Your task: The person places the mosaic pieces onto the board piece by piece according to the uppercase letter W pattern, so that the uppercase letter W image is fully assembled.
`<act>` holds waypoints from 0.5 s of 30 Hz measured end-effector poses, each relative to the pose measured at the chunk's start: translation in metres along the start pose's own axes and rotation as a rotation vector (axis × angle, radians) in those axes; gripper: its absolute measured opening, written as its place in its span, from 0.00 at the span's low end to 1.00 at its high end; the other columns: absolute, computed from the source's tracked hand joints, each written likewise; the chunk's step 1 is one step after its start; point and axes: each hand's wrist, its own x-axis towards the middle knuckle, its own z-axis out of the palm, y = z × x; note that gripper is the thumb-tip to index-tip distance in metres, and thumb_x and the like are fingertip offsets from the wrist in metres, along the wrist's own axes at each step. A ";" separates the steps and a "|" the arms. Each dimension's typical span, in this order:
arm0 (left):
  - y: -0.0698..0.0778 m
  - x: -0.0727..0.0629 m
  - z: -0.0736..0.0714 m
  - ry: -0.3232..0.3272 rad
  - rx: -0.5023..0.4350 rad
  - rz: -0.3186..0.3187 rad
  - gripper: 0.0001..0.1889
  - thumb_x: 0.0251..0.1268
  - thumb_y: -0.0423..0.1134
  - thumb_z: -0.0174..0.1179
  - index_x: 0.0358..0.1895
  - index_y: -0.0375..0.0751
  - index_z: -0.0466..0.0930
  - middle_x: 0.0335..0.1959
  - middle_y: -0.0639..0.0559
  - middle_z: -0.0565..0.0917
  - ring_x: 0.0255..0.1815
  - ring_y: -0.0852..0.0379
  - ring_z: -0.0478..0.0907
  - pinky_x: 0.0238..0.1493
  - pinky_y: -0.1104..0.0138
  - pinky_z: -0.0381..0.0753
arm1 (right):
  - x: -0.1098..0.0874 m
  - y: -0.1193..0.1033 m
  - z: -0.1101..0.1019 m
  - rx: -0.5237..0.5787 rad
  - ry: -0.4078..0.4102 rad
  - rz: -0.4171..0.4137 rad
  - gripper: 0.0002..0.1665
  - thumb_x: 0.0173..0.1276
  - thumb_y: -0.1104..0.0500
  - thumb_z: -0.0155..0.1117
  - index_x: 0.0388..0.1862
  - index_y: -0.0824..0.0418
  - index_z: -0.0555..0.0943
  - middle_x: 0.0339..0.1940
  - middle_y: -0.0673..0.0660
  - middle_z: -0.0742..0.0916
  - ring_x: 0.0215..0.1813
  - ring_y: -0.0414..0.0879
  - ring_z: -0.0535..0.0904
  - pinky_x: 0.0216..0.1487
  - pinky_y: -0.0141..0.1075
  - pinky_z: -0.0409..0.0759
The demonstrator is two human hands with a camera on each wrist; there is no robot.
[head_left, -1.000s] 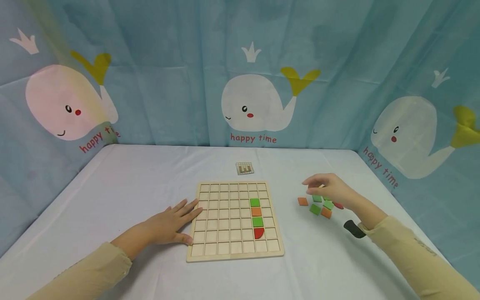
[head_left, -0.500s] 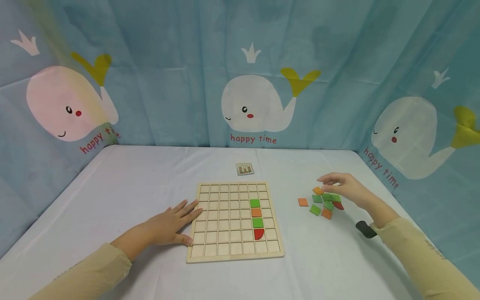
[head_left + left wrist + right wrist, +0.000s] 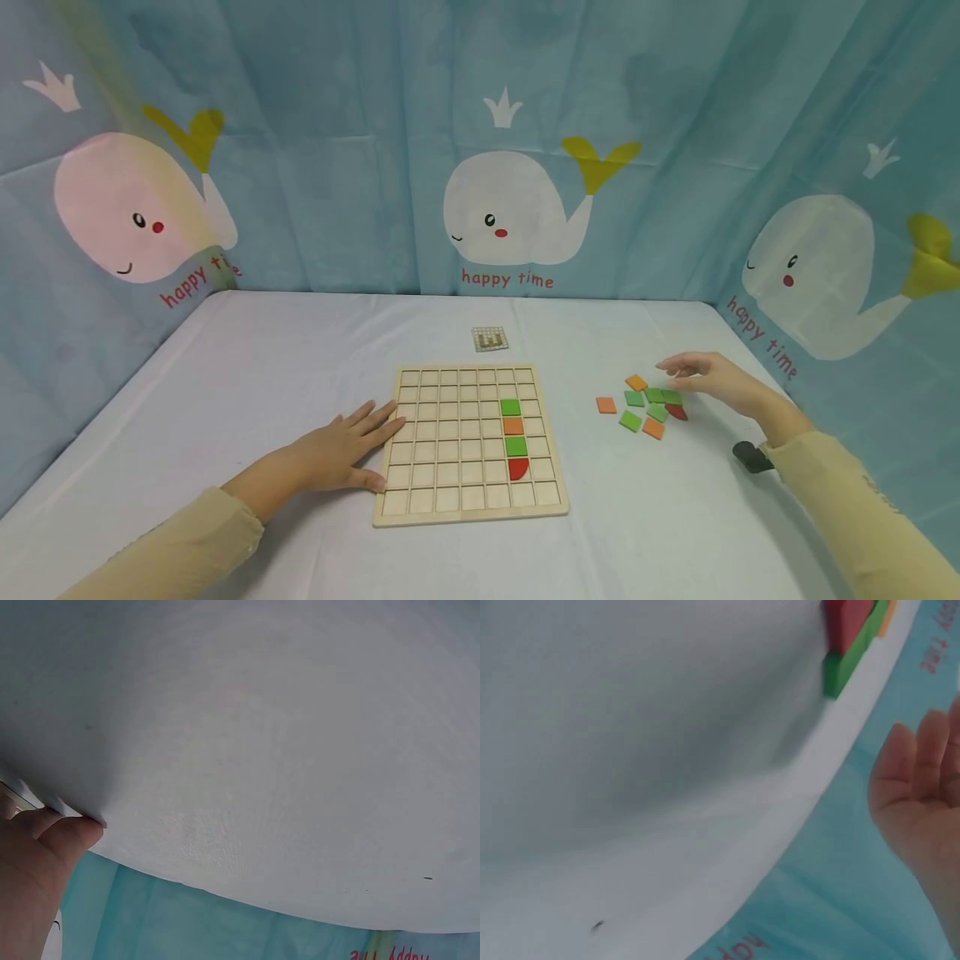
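My left hand (image 3: 333, 450) lies spread on the left edge of a square wooden grid board (image 3: 450, 517), holding nothing. In the board's second column from the right stand a green tile (image 3: 510, 407), an orange tile (image 3: 513, 426), another green tile (image 3: 516, 447) and a red quarter-circle piece (image 3: 518, 469). My right hand (image 3: 716, 381) hovers beside the far right of a loose group of tiles, fingers loosely bent and nothing between them. Nearest to it are green tiles (image 3: 672, 397) and a red curved piece (image 3: 677, 412). The right wrist view shows this red piece (image 3: 845, 626) too.
Left of the group lies a lone orange tile (image 3: 606, 405); more orange tiles (image 3: 653, 428) are mixed in. A small pattern card (image 3: 490, 338) sits behind the board. White cloth (image 3: 300, 350) covers the table, and a blue whale-print curtain (image 3: 337, 217) surrounds it.
My right hand has moved right, off the top of the tile group, uncovering tiles that it hid. The left hand and the tiles on the board have stayed put.
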 end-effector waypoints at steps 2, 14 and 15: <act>0.000 0.000 0.000 0.003 0.000 0.003 0.49 0.58 0.67 0.55 0.76 0.38 0.54 0.78 0.38 0.47 0.75 0.30 0.43 0.64 0.33 0.52 | 0.000 0.005 -0.002 -0.001 -0.025 0.007 0.26 0.70 0.58 0.63 0.63 0.71 0.74 0.50 0.63 0.80 0.47 0.48 0.73 0.50 0.48 0.72; -0.001 0.000 0.000 -0.004 0.010 0.001 0.50 0.58 0.68 0.55 0.76 0.39 0.54 0.78 0.38 0.47 0.75 0.30 0.43 0.64 0.33 0.52 | 0.005 0.028 -0.013 -0.032 -0.143 0.063 0.29 0.68 0.56 0.65 0.64 0.68 0.74 0.61 0.68 0.77 0.58 0.56 0.73 0.51 0.43 0.75; -0.002 0.000 0.000 -0.003 0.013 0.002 0.50 0.58 0.68 0.55 0.76 0.39 0.54 0.78 0.38 0.47 0.75 0.30 0.43 0.64 0.33 0.52 | 0.006 0.029 -0.014 -0.028 -0.158 0.073 0.29 0.68 0.56 0.65 0.64 0.68 0.74 0.63 0.69 0.76 0.60 0.58 0.72 0.53 0.44 0.75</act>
